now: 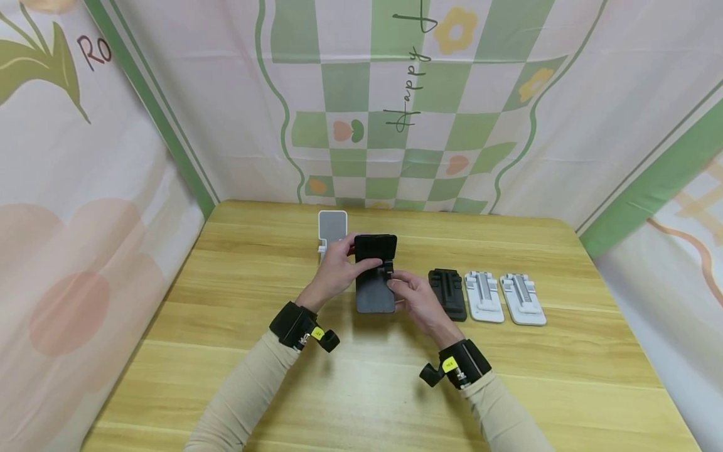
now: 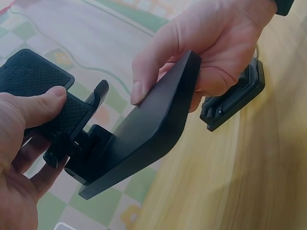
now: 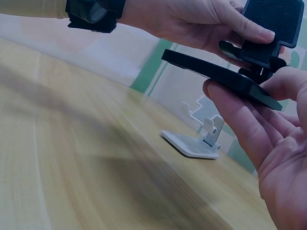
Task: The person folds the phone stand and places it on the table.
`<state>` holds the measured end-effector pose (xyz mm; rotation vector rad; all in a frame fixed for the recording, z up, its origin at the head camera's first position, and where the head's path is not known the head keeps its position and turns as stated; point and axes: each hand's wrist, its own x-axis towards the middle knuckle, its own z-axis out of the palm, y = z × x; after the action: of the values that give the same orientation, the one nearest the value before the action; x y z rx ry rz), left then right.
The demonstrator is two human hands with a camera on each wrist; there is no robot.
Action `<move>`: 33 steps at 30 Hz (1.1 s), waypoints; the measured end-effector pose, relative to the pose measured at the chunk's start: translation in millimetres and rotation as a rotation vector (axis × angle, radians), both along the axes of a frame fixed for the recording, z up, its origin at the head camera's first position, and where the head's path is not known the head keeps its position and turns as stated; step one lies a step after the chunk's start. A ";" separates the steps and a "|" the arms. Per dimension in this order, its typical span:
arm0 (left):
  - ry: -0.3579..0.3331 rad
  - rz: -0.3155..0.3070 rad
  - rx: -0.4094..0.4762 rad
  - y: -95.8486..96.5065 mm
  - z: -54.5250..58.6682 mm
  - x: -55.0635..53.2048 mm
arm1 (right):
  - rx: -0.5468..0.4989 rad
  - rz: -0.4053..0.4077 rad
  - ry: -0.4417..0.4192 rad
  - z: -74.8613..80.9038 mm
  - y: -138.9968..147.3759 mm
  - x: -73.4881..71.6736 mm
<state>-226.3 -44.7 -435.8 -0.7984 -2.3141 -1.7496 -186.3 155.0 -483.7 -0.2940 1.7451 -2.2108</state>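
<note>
Both hands hold a black folding phone stand (image 1: 375, 295) above the middle of the table, partly unfolded at its hinge. My left hand (image 1: 336, 269) pinches the textured upper plate (image 2: 43, 79), thumb on one face and fingers behind. The right hand (image 1: 419, 302) grips the flat base (image 2: 148, 120) by its edge, with the thumb on one face and fingers under the other in the right wrist view. Behind the left hand stands an unfolded white phone stand (image 1: 333, 225), its base (image 3: 189, 145) flat on the table; the hand hides part of it in the head view.
Right of the hands, a folded black phone stand (image 1: 448, 295) and two folded white ones, the nearer (image 1: 484, 298) and the farther (image 1: 524, 301), lie in a row. The wooden table (image 1: 350, 389) meets patterned cloth (image 1: 395, 125) at its back edge.
</note>
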 end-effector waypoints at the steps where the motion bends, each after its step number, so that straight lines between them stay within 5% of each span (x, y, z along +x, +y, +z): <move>1: 0.001 0.006 -0.001 0.1 5.2 2.9 | 0.003 0.001 -0.001 0.3 -0.1 0.0; 7: 0.028 0.040 -0.023 0.7 34.7 19.9 | 0.019 0.014 0.008 -0.6 0.0 -0.1; 15: 0.061 0.064 -0.028 0.6 32.6 19.2 | 0.019 0.043 0.026 -5.3 -0.2 0.3; 24: 0.052 0.053 -0.009 0.1 -0.6 -2.9 | 0.031 0.033 0.005 -4.1 -1.6 1.6; 33: 0.106 0.018 -0.035 -2.1 0.5 -1.7 | 0.044 0.041 0.015 -5.3 0.4 0.8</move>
<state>-228.0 -46.8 -435.3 -0.8511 -2.2816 -1.6230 -185.5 155.4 -489.0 -0.3344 1.7767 -2.1441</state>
